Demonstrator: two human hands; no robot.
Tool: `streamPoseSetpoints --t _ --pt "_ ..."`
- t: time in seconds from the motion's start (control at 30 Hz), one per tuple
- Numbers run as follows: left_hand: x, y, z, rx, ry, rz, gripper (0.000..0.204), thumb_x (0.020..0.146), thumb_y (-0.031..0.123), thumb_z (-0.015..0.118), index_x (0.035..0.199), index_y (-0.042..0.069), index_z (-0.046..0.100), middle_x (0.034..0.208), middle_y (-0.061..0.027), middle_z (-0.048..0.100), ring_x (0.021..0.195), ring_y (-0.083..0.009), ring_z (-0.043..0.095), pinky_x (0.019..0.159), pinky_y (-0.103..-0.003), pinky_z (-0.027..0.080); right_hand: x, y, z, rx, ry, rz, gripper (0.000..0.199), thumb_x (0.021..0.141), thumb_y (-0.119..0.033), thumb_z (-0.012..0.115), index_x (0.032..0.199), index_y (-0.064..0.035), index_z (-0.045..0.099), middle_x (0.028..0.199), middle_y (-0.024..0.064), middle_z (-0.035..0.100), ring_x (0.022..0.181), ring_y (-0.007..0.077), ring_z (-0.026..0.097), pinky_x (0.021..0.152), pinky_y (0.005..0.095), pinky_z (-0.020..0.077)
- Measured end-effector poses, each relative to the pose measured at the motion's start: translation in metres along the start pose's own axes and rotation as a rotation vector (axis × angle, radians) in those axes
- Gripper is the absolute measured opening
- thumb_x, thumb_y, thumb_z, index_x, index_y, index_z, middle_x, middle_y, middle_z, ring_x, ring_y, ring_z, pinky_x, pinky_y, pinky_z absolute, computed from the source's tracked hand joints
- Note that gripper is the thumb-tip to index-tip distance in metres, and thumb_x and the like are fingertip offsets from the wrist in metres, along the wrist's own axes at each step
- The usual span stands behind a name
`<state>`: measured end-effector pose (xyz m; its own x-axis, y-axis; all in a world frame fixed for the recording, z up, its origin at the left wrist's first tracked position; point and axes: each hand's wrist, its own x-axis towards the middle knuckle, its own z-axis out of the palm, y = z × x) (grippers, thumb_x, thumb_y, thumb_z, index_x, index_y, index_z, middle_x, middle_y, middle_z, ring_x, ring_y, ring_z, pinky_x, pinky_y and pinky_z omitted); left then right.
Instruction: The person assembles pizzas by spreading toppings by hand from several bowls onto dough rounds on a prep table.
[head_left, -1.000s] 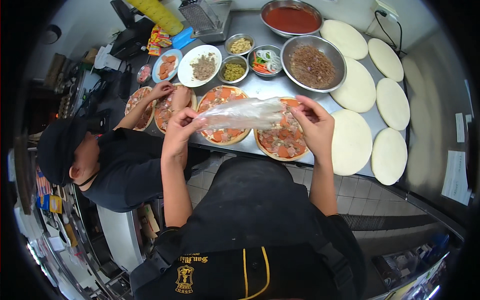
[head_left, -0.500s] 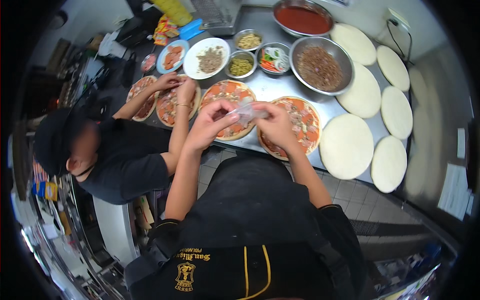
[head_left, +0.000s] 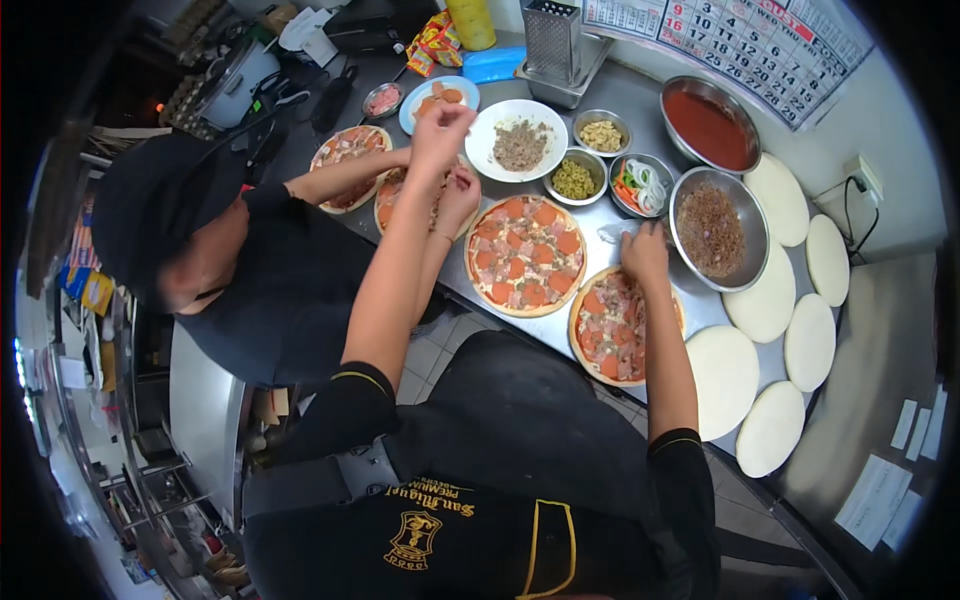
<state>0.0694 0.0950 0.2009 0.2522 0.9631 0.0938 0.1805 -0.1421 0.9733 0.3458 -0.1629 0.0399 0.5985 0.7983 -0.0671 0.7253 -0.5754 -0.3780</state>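
Clear plastic [head_left: 612,232] is showing at the fingertips of our right hand [head_left: 645,252], just beside the vegetable bowl [head_left: 632,209]; those fingers are bending toward the steel table [head_left: 600,212], and we're not managing to tell whether they're pinching it! Across to our left hand [head_left: 441,135]: it's hovering at the blue plate [head_left: 407,113] of sliced sausage [head_left: 450,96], fingers sitting close together, any grip hidden from us. Nearby, a co-worker's hand [head_left: 459,196] is hovering over a topped pizza [head_left: 390,200].
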Motion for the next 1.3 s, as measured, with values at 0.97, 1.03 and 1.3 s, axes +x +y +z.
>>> streamPoseSetpoints --t 0.97,1.03,1.3 --pt "0.343 -0.264 -0.182 1.225 -0.035 -0.078 0.062 0.078 0.049 0.077 0.131 0.018 0.070 0.128 -0.0134 0.071 0.117 -0.0330 0.068 0.103 -0.042 0.053 -0.061 -0.057 -0.089 0.164 0.188 0.149 0.024 0.089 -0.011 0.077 0.109 0.0023 0.074 0.117 0.0201 0.072 0.110 0.0338 0.070 0.095 0.0414 0.0540" --pt "0.336 -0.261 -0.163 1.176 -0.008 -0.068 0.043 0.087 0.039 0.068 0.124 0.017 0.072 0.124 -0.0141 0.072 0.116 -0.0341 0.068 0.101 -0.044 0.054 -0.069 -0.051 -0.087 0.211 0.180 0.242 0.024 0.090 -0.012 0.077 0.109 0.0023 0.074 0.117 0.0194 0.073 0.109 0.0312 0.070 0.092 0.0402 0.0554" --pt "0.334 -0.266 -0.190 1.137 0.072 -0.141 0.037 0.083 0.039 0.076 0.117 0.022 0.077 0.118 -0.0138 0.074 0.112 -0.0336 0.070 0.098 -0.044 0.055 -0.065 -0.054 -0.085 0.279 0.158 0.299 0.022 0.093 -0.011 0.075 0.110 0.0028 0.074 0.104 0.0142 0.075 0.090 0.0204 0.072 0.081 0.0336 0.0575"
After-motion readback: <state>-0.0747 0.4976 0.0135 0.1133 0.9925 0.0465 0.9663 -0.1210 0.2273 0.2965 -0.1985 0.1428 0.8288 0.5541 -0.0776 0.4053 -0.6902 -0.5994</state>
